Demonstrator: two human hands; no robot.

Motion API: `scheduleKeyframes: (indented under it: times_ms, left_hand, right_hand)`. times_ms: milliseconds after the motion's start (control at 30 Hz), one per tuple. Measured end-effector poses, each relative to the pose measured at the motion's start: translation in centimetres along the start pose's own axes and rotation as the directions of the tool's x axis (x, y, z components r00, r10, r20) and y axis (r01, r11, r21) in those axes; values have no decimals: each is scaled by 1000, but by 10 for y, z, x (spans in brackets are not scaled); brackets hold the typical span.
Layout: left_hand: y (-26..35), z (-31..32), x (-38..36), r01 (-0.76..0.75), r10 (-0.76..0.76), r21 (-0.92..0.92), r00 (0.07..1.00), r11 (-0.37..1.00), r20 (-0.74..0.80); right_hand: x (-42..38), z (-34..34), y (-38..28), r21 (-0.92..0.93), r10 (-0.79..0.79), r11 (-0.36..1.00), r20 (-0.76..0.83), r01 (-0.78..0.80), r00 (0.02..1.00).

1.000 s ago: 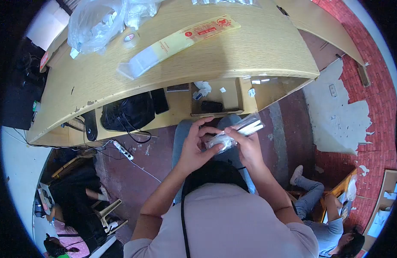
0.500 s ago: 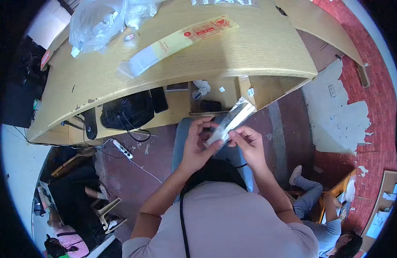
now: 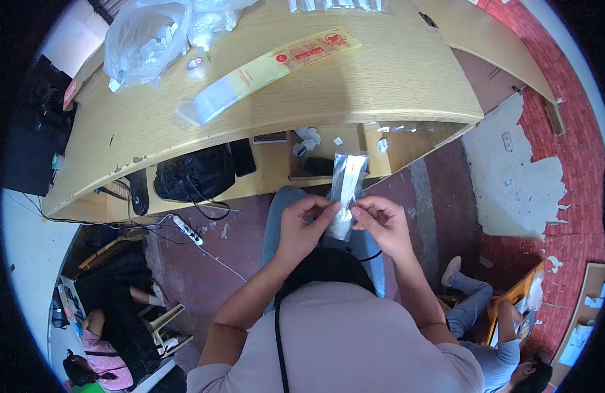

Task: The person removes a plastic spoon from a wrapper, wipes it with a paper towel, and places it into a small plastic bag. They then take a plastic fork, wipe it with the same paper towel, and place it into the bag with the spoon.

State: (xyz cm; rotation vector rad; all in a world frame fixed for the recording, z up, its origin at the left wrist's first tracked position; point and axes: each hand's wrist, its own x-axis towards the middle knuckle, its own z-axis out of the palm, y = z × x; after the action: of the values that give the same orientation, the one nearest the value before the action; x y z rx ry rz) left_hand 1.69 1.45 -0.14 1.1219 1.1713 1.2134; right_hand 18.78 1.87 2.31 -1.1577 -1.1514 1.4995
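Note:
A clear plastic packet (image 3: 349,178) with white contents stands upright between my hands, in front of the desk's edge. On its left edge, the thumb and fingers of my left hand (image 3: 305,221) pinch the film. My right hand (image 3: 385,223) pinches the opposite edge at about the same height. What the white contents are, I cannot make out. Farther forward on the desk lies a long yellow and clear plastic sleeve (image 3: 276,69) with red print. A roll of tape (image 3: 197,66) is beside it.
Clear plastic bags (image 3: 148,42) with white pieces sit at the desk's (image 3: 407,72) far left. The shelf below holds a black bag (image 3: 194,167) and a phone (image 3: 242,157). A power strip (image 3: 187,230) lies on the floor. People sit at lower left and lower right.
The packet has turned from leaning right to nearly upright and moved left and lower. My left hand's fingers have closed onto its edge; both hands now hold it level.

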Motion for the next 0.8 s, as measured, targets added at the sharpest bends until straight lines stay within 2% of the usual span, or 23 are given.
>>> scheduleKeyframes:
  times_ms: [100,167,233,300,400,433,467,500,533,567,600,667,700,767,800]
  left_hand:
    - [-4,1,2,-18,17,-31,999,999,-49]
    - [0,3,0,-17,11,-68,996,998,-91]
    - [0,3,0,-26,19,-76,996,997,-85]
    - [-1,2,-2,-31,25,-79,997,996,-79]
    - [1,3,-4,-53,48,-73,997,996,-68]
    - [2,3,-5,-47,38,-160,997,986,-62]
    - [3,4,-5,-42,29,-246,998,968,-53]
    - [8,3,-4,-42,30,-244,998,969,-52]
    - [16,1,-2,15,-19,-348,1000,937,-9]
    - [21,-1,1,75,-65,-445,997,893,38]
    - [22,-2,4,76,-66,-443,997,893,39]
    - [24,-3,10,0,34,-301,994,954,108]
    - [25,-3,12,-2,35,-300,994,954,107]
    - [28,0,15,129,-90,-321,987,938,134]
    - [26,1,15,127,-88,-322,987,938,134]
  right_hand:
    - [-4,3,5,-73,-76,995,-84,70,994]
    - [-5,5,11,-27,-84,996,-79,83,993]
    - [-4,9,13,17,-96,995,-72,97,993]
    - [-5,13,15,-48,-159,987,-125,154,979]
    - [-6,13,16,-94,-156,985,-115,145,981]
    - [-6,15,14,-92,-154,985,-114,144,981]
    - [-6,18,11,-162,-231,965,-135,208,964]
    - [-5,20,7,-235,-307,934,-152,268,939]
    - [-4,19,2,-234,-307,935,-154,267,939]
    - [-3,18,-2,-325,-365,892,-111,314,924]
    - [-2,17,-7,-410,-419,838,-60,360,906]
    - [-1,15,-13,-422,-428,823,-24,379,903]
    - [-1,14,-16,-435,-438,807,14,400,899]
    - [-1,14,-22,-438,-431,805,28,399,902]
    - [-1,14,-24,-441,-426,804,43,400,904]
